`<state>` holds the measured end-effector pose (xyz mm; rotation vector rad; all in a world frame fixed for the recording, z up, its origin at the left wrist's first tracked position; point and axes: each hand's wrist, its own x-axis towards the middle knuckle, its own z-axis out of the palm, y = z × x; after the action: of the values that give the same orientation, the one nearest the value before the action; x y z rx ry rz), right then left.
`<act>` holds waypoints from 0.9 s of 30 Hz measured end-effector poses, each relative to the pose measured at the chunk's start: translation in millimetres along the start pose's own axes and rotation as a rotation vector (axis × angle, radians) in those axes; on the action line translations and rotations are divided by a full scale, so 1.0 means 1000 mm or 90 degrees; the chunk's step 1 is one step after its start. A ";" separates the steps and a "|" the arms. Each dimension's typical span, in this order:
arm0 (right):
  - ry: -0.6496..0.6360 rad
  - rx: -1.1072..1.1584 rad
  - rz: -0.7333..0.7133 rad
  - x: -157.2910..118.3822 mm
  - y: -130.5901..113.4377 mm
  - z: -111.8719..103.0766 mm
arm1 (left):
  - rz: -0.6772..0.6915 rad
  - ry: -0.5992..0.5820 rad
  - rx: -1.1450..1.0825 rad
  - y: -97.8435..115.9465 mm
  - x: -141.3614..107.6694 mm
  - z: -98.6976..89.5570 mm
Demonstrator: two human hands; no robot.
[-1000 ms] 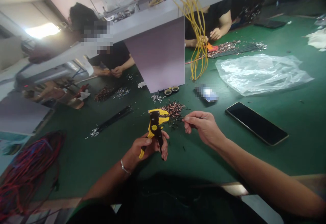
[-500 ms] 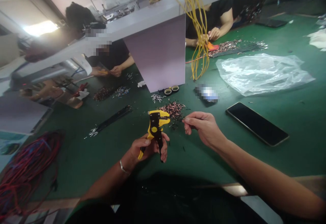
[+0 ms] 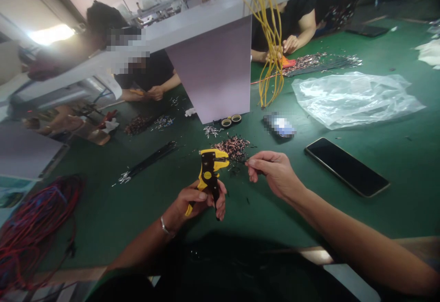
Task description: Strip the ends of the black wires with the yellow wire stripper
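Note:
My left hand (image 3: 192, 200) is wrapped around the handles of a yellow and black wire stripper (image 3: 207, 174), whose jaws point up and to the right. Facing those jaws, my right hand (image 3: 270, 170) is closed in a pinch on a thin black wire (image 3: 246, 161); only a short dark end shows at the fingertips. Just behind the jaws lies a pile of short black wire bits with copper-coloured ends (image 3: 232, 147). Further left on the green table (image 3: 275, 242) is a bundle of black wires (image 3: 149, 161) with pale, silvery ends.
A phone (image 3: 347, 167) lies right of my right hand, with a clear plastic bag (image 3: 357, 100) behind it. Yellow cables (image 3: 271, 50) hang from the shelf (image 3: 192, 24). Tape rolls (image 3: 231, 121) sit by the panel. Red cables (image 3: 37, 219) lie at left. Co-workers sit opposite.
My left thumb has shifted slightly across the stripper's handle. The right hand and the wire stay nearly where they were; the view tilts a little.

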<state>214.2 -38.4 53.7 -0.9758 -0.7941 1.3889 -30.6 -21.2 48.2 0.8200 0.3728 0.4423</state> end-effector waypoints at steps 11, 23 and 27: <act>0.001 0.008 0.006 0.000 0.000 0.000 | 0.015 0.017 -0.005 -0.001 -0.001 0.003; -0.002 0.000 0.006 0.000 -0.001 0.000 | 0.009 0.045 0.014 0.001 -0.002 0.007; -0.004 -0.003 0.005 0.000 -0.001 0.000 | 0.001 0.051 0.021 0.000 -0.002 0.006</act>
<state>214.4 -38.6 54.5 -0.9799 -0.7990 1.3985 -29.7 -25.7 52.2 0.8363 0.4548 0.4718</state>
